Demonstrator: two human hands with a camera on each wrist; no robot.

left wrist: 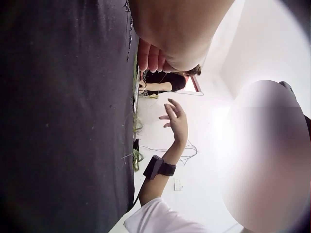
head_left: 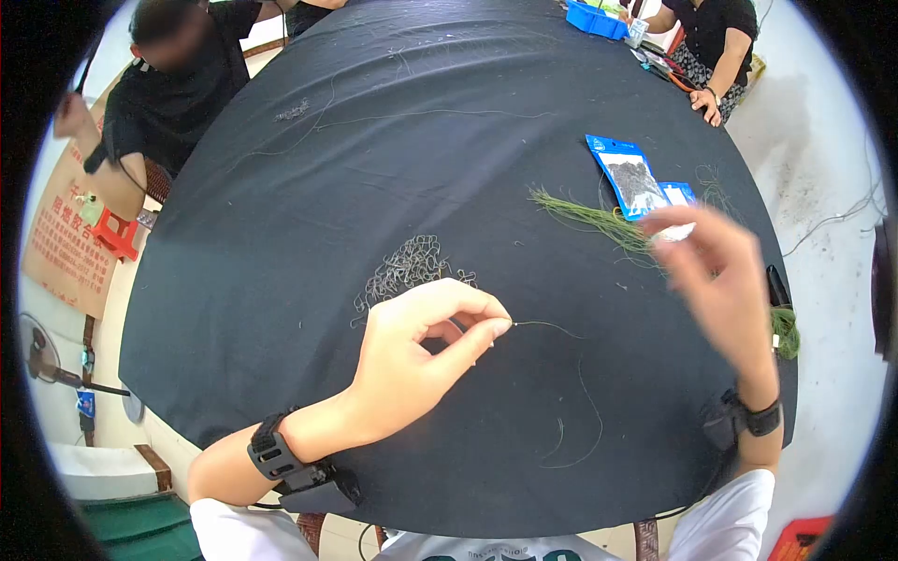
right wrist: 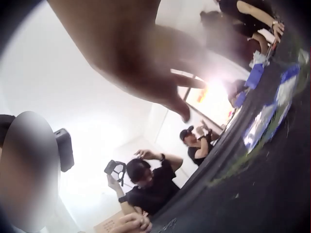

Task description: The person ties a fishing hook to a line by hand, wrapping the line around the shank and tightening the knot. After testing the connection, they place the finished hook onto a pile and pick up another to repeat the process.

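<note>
In the head view my left hand [head_left: 412, 351] pinches a thin line [head_left: 552, 326] between thumb and forefinger, a tiny light knot or bead showing at the fingertips. The line's free part trails to the right, and a looser curve lies on the cloth below. Just behind that hand is a pile of small grey wire loops [head_left: 407, 266], partly covered by it. My right hand [head_left: 716, 271], blurred, is raised at the right with fingers loosely spread, overlapping the end of a bundle of green line [head_left: 589, 217]. The left wrist view shows this right hand [left wrist: 177, 124] holding nothing.
A blue-edged packet [head_left: 631, 178] of small dark pieces lies at the back right, partly over another packet [head_left: 678, 193]. A green coil [head_left: 785, 333] sits by the table's right edge. Other people sit across the black-clothed table [head_left: 281, 224], near a blue bin [head_left: 596, 21].
</note>
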